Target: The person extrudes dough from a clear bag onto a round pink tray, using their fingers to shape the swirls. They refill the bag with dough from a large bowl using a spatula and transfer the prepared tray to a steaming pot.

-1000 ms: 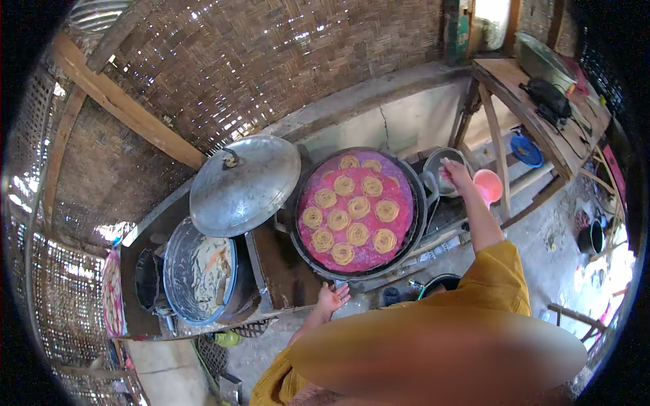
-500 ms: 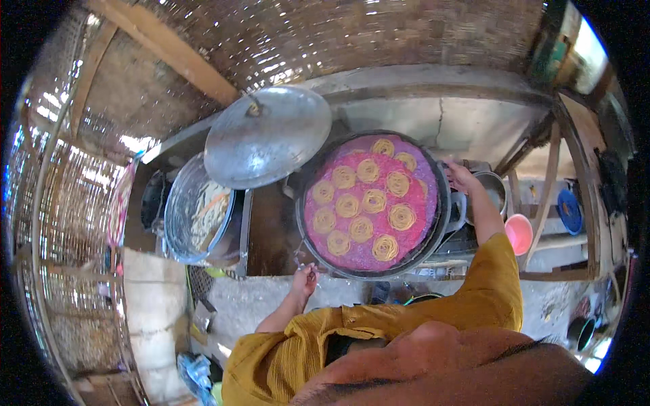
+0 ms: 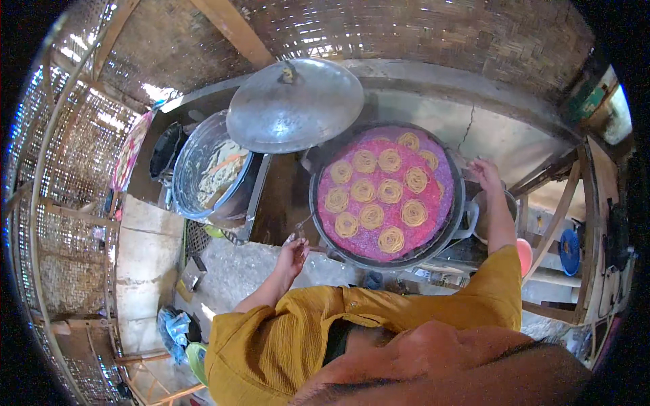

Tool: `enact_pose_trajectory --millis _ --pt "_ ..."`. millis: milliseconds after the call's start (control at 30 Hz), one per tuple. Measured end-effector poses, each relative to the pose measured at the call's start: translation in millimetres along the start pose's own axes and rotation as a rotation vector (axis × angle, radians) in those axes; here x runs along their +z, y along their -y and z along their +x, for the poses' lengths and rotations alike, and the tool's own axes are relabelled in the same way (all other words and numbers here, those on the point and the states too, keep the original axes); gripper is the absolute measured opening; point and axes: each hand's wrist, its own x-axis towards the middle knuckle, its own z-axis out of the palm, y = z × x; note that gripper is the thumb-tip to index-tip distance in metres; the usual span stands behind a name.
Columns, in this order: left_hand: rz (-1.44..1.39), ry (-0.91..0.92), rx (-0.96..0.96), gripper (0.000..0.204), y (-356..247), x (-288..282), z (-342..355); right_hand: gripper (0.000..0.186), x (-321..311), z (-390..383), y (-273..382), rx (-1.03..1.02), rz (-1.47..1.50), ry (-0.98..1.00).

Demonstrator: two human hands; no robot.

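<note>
My left hand [image 3: 293, 256] is by the near left edge of the wide dark pan [image 3: 468, 221], just off its rim, with the fingers bent and the tips drawn in close to one another. Something thin and faint runs from them toward the rim, too fine for me to tell what it is or whether I am pinching it. My right hand [image 3: 486, 173] is out on the far right side, above the handle on that side, fingers pointing in toward the rim. Another pale, thin bit shows by those tips, and I cannot tell whether they are pressed together on it.

The pan sits on the counter [image 3: 273, 203] in front of me, between my two hands. It is covered inside by a bright pink layer [image 3: 345, 261], and on that lie round yellow coils [image 3: 363, 190], spaced out, most of them well apart from the rim.

To the left of the pan, the big metal lid [image 3: 294, 108] leans with its knob at the top, partly in front of a deep tub [image 3: 181, 177] holding a pale, lumpy mix [image 3: 223, 179]. To the right, a grey pot [image 3: 509, 203] shows behind my right forearm, with a pink bowl [image 3: 524, 256] near it and a blue basin [image 3: 570, 252] farther out.
</note>
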Motion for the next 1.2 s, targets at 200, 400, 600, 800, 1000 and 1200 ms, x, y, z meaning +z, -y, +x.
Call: enact_pose_trajectory --millis 200,400,600,800,1000,1200 --pt "0.122 0.205 0.108 0.053 -27.3 37.6 -19.3 0.034 16.7 -22.3 58.5 -0.128 0.157 -0.139" --pt "0.163 0.337 0.279 0.049 -32.0 68.3 -28.7 0.036 100.6 -83.6 107.2 -0.206 -0.212 -0.034" --pt "0.352 0.371 0.379 0.033 -66.5 102.5 -45.6 0.034 163.5 -123.2 126.5 -0.345 -0.339 -0.064" --pt "0.327 0.657 0.397 0.024 -113.0 118.6 -75.0 0.043 183.6 -196.2 209.9 -0.501 -0.298 -0.011" --pt "0.333 0.934 0.398 0.027 -156.4 128.6 -95.9 0.039 306.6 -306.1 233.3 -0.653 -0.185 -0.406" --pt "0.266 1.127 0.463 0.033 -235.7 122.9 -130.9 0.041 332.1 -362.8 265.0 -0.708 -0.336 -0.235"
